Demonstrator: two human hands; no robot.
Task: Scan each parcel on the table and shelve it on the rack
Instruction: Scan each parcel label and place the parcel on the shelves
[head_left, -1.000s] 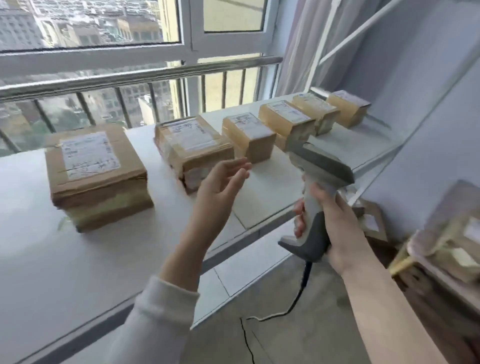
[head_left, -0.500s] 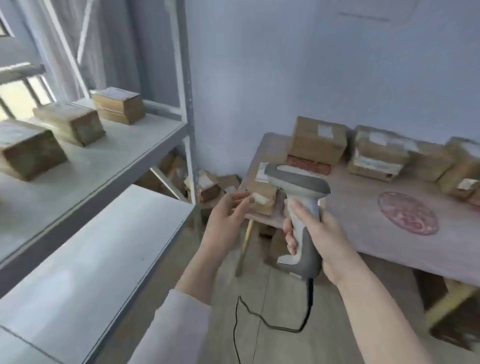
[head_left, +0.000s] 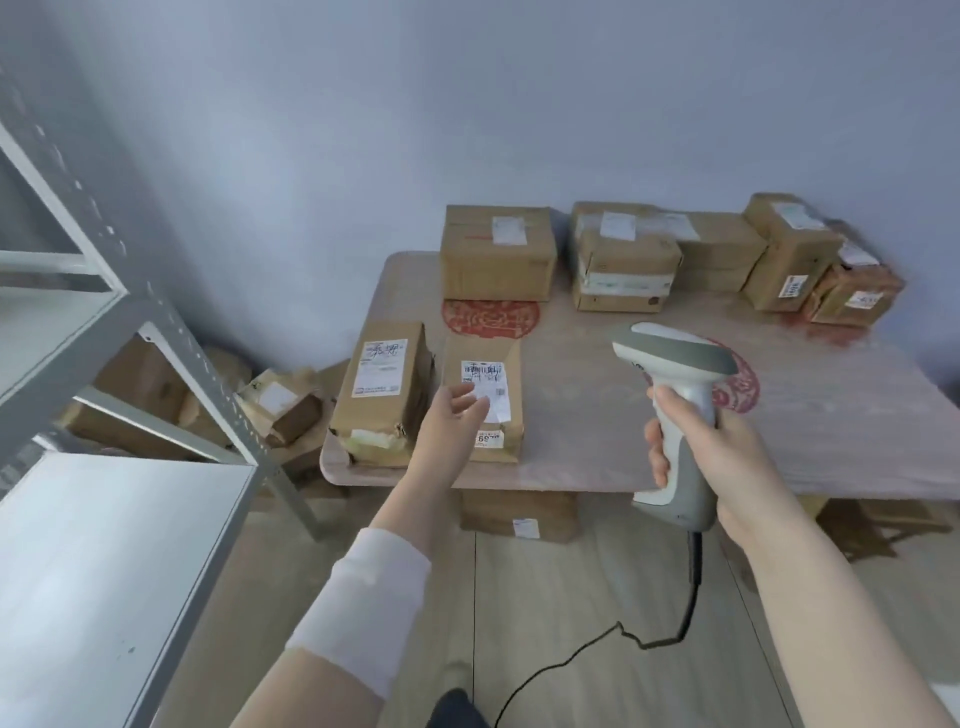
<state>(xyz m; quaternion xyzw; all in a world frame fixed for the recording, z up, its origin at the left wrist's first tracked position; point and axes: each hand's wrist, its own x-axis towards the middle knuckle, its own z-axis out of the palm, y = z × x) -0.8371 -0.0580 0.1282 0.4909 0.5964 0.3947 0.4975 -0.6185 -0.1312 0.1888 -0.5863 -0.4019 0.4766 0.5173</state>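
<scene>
Gripping the scanner (head_left: 675, 358) by its handle: right hand (head_left: 727, 457), fingers curled round the grey grip. The scanner is upright above the near edge of the table (head_left: 597, 415), its head turned toward the parcels. A cable (head_left: 597, 644) hangs from the butt and trails over the floor.

Left hand (head_left: 447, 426): open, fingers loose and spread, over the white label of the flat parcel (head_left: 511, 364). Whether it touches cannot be told. White sleeve (head_left: 363, 608) on the forearm.

Flat parcel: lying at the table's near left corner, label up.

Thick parcel (head_left: 382, 389): just beside the flat parcel on its left, label up, at the table's left edge.

Back row (head_left: 496, 254): five brown parcels along the wall at the far side of the table. The leftmost stands alone; the other four are crowded together to the right.

Table: pale top with red round prints (head_left: 491, 319), one between the back row and the flat parcel.

Rack (head_left: 104, 571): grey metal with white shelves, at far left, apart from the table.

Floor: one box (head_left: 519, 514) under the table; a heap of boxes (head_left: 280, 400) between rack and table, by the wall.
</scene>
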